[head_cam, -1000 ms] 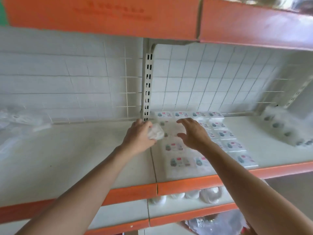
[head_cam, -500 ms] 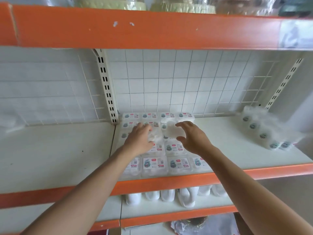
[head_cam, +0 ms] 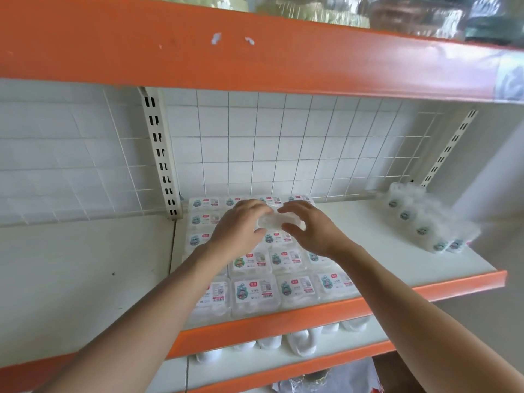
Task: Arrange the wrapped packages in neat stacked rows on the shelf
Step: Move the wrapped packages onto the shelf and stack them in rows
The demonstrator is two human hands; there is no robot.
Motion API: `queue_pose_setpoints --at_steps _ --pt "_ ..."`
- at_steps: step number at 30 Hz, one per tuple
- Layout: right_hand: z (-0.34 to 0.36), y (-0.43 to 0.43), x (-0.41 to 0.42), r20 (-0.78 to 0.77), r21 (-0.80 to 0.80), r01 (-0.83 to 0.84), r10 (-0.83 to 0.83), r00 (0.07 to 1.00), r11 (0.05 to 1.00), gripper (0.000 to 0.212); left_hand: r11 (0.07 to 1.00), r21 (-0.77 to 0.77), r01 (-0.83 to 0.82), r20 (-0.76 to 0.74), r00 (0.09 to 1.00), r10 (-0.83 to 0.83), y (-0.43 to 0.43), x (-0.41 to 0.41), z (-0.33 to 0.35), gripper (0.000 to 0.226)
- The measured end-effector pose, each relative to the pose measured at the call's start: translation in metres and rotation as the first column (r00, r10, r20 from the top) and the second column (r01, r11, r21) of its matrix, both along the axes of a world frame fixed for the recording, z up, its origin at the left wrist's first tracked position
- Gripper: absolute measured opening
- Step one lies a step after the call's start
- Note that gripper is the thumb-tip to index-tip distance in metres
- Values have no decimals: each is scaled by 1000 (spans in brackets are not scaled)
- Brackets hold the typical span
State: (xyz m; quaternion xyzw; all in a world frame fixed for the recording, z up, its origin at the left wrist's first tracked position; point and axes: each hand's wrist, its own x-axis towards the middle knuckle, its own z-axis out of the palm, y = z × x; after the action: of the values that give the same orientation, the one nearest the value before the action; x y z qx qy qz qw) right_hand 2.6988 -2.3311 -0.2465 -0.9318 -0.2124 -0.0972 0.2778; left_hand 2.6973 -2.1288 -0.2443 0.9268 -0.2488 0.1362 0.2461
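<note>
Several clear wrapped packages with cartoon labels (head_cam: pixel 255 292) lie flat in rows on the white shelf (head_cam: pixel 382 259), from the back grid to the orange front lip. One more clear package (head_cam: pixel 273 221) is held over the middle rows, near the back. My left hand (head_cam: pixel 239 231) grips its left end with curled fingers. My right hand (head_cam: pixel 307 228) grips its right end, thumb below and fingers above. The held package hides part of the rows under it.
A slanted row of similar packages (head_cam: pixel 425 222) leans at the shelf's back right. A slotted upright (head_cam: pixel 161 154) stands left of the rows; the shelf board (head_cam: pixel 71 279) left of it is bare. An orange shelf edge (head_cam: pixel 255 49) hangs overhead. White items (head_cam: pixel 300 340) sit on the lower shelf.
The view swung so the rows now sit centred. Both hands moved a little further back over the rows and closed in on the one package between them.
</note>
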Motion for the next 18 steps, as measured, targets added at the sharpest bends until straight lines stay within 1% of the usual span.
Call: queue_pose_setpoints --at_steps 3,5,8,11,14,16,18 --pt "-2 -1 2 -11 30 -21 21 1000 999 25 998 -56 -19 -35 999 17 1 3 -3 36" --pt "1 -3 5 -52 52 4 -1 999 999 25 997 -73 -37 -72 997 31 1 5 -3 34" --pt "7 -4 12 -169 134 99 -75 983 986 28 983 -162 -87 -152 986 63 -3 11 0 29" --pt "7 -7 17 -226 246 107 -51 973 963 21 950 -253 -184 -214 968 131 -14 15 3 25" --pt "8 -15 25 -259 316 113 -29 965 942 15 933 -272 -235 -283 946 156 -25 15 5 23" --pt "8 -21 31 -318 381 130 -3 948 915 16 924 -269 -271 -321 930 179 -28 18 6 23" --pt "6 -27 35 -359 406 129 27 933 905 19 921 -252 -295 -345 917 199 -33 18 5 25"
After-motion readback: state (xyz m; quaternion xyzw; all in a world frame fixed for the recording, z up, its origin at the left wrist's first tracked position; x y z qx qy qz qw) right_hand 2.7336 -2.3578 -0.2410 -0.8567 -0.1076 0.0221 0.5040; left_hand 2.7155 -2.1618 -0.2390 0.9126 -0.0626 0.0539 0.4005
